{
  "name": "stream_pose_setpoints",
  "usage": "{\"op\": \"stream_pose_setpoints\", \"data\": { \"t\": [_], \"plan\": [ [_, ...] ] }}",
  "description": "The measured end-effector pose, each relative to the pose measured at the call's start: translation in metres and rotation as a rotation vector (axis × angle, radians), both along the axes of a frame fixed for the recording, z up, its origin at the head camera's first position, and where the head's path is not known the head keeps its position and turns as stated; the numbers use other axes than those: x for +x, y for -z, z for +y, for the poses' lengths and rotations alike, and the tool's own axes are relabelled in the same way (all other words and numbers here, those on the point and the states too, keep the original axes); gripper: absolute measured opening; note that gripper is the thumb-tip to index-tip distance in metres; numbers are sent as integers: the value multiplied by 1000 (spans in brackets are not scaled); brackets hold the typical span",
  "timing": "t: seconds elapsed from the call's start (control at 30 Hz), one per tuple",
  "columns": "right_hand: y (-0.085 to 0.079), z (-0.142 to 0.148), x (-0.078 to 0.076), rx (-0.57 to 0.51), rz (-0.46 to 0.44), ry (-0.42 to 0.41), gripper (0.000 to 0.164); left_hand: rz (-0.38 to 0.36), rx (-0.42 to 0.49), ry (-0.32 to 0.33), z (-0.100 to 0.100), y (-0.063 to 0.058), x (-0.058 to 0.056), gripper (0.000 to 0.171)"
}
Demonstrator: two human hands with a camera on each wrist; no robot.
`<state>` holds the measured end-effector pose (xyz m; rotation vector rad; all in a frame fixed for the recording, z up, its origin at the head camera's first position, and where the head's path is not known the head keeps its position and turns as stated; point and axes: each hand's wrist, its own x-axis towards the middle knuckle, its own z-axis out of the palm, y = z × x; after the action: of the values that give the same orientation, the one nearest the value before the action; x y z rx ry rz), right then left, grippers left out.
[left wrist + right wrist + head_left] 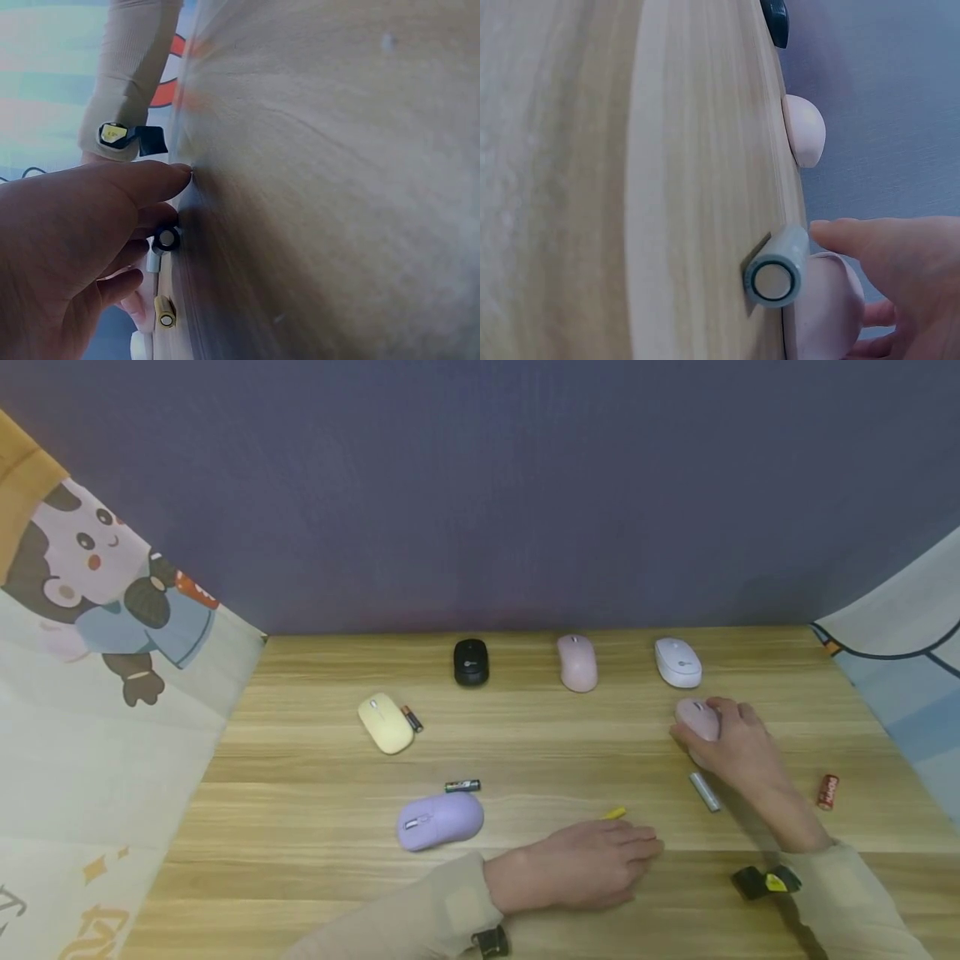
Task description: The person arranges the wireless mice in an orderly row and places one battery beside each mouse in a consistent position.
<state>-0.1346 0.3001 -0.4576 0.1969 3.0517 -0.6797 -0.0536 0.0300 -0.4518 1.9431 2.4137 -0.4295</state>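
My right hand (pixel 738 747) holds a pale pink computer mouse (pixel 697 720) at the right of the table, thumb on one side and fingers on the other. A silver battery (pixel 705 792) lies close below it; its flat end looms large in the right wrist view. My left hand (pixel 573 864) rests low over the front middle of the table, palm down, fingers loosely extended. A yellow battery (pixel 615 813) lies just beyond its fingers. In the left wrist view a dark-ringed battery end (pixel 166 238) shows beside the fingertips, thumb apart from it.
Along the back stand a black mouse (pixel 471 662), another pink mouse (pixel 577 663) and a white mouse (pixel 678 662). Left are a yellow mouse (pixel 386 724) with a dark battery (pixel 412 719), and a purple mouse (pixel 440 822) with a battery (pixel 462 786). A red battery (pixel 828 792) lies far right.
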Motion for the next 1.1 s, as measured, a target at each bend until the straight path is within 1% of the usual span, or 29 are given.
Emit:
{"op": "stream_pose_setpoints", "data": {
  "t": [0.13,0.27,0.37,0.47,0.6,0.7,0.8,0.9,0.97,1.1],
  "plan": [
    [0,0,0,-19,16,12,89,-4,5,2,0,-1,0,53],
    [0,1,0,-30,66,11,87,-1,12,4,0,0,-1,52],
    [0,1,1,-44,133,-2,82,13,18,11,0,0,0,51],
    [0,2,3,-56,230,-17,75,17,26,17,-1,0,0,50],
    [-1,1,5,-61,351,-29,69,-8,37,14,-2,0,0,48],
    [-3,1,7,-76,381,-23,68,-18,43,15,-2,0,0,48],
    [-3,1,9,-91,413,-28,65,-25,76,13,-5,-1,-1,48],
    [-3,0,10,-97,467,-48,61,-57,133,-3,-13,-5,-3,48],
    [-2,-1,11,-97,510,-67,57,-81,173,-19,-21,-11,-7,48],
    [-2,-3,13,-84,560,-91,53,-91,239,-74,-45,-22,-15,49]
  ]
}}
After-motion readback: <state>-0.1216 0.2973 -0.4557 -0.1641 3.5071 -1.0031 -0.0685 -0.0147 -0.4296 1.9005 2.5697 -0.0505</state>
